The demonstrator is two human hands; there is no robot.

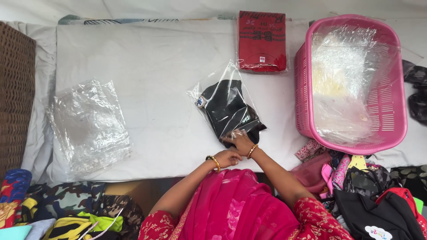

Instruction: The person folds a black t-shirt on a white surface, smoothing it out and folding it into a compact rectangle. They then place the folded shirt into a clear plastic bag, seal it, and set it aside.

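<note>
pink draped cloth (231, 209) fills the near edge, with both forearms reaching out from it. right hand (240, 141) presses on the open end of a clear plastic bag (218, 95), fingers closed on the black garment (229, 109) half inside it; left hand (227, 158) sits just behind, curled, and what it grips i cannot tell. bag and garment lie mid-tabletop (155, 66) on white sheeting. judging by this, the bagging step is in hand: the garment's tail wants tucking in and the mouth folding flat. counted: one black garment in its bag, one red packed garment (261, 42) beyond, one pink basket (391, 133) of clear wrappers, one stack of empty bags (89, 124) left.
</note>
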